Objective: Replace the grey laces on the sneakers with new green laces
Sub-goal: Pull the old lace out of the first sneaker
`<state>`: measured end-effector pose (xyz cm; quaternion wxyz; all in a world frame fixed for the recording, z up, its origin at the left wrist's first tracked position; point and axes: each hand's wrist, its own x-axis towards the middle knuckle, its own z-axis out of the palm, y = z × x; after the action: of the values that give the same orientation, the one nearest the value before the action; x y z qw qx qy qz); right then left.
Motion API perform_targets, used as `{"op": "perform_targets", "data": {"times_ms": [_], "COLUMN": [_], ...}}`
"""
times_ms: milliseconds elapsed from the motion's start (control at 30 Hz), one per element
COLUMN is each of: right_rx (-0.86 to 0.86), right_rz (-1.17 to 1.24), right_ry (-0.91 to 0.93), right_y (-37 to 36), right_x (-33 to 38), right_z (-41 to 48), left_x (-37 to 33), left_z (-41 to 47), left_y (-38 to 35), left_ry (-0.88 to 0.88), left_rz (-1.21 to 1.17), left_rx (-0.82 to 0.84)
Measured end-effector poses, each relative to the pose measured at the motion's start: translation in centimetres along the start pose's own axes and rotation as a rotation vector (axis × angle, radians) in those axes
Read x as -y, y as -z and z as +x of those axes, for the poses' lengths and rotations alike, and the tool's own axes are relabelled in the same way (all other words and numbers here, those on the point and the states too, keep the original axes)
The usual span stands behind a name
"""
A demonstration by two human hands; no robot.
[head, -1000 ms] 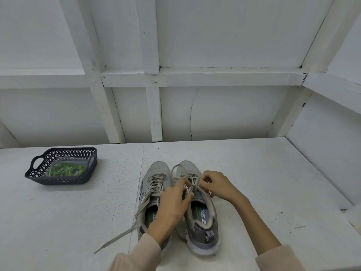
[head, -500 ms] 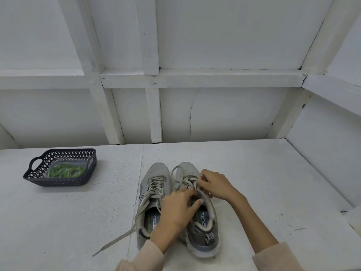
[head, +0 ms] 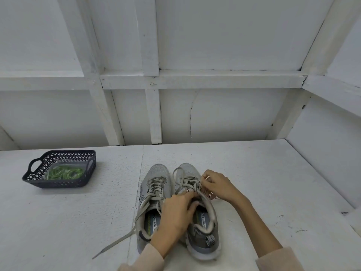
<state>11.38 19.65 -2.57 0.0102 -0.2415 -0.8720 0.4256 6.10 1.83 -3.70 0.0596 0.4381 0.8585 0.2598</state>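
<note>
Near centre of the white table [head: 273, 192], one pair of grey sneakers, side by side and touching, toes far, heels toward the person; long axes run near to far. Left sneaker [head: 158, 171]: lacing slack, one loose lace end [head: 117, 243] trailing off to the near left across the table. Right sneaker [head: 203, 241]: item in hand; grey laces [head: 187, 182] are loosened but not yet out of the eyelets, with a free loop arching over the toe. Right hand [head: 218, 184]: on the far right side of the eyelet row, fingers curled, pinching a strand of the grey laces. Left hand [head: 177, 212]: laid over the throat of the right sneaker from the near left, fingertips at the lace crossings; whether they pinch a strand or only steady the shoe cannot be told, as the knuckles cover the contact. Lacing lies between the two hands, just far of the left and just left of the right, so the coming pull likely draws each strand out sideways, across the shoe's long axis. Far left, well apart from the shoes: dark perforated basket [head: 64, 183] holding the green laces [head: 64, 173], untouched; left hand is the nearer for that reach. Stage judged: early, removal of the first lace.
</note>
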Motion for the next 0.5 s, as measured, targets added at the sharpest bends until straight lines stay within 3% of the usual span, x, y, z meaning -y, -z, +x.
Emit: {"op": "perform_targets", "data": {"times_ms": [133,300,400,500], "right_rx": [0.069,0.014,0.007,0.051], "right_rz": [0.095,0.165,0.263,0.235], "right_ry": [0.000,-0.053,-0.085,-0.041], "right_y": [0.3,0.3,0.3,0.4], "right_x": [-0.3,0.2,0.1,-0.1], "right_z": [-0.3,-0.5,-0.6,-0.9], "left_x": [0.2,-0.1,0.0,-0.4], "left_z": [-0.3,-1.3,-1.3,-1.5], "left_y": [-0.3,-1.1,-1.7,-2.2], "left_ry": [0.000,-0.021,0.060,0.137], "left_rz": [0.011,-0.063,0.006,-0.125], "left_rx": [-0.006,-0.101,-0.081,-0.025]}}
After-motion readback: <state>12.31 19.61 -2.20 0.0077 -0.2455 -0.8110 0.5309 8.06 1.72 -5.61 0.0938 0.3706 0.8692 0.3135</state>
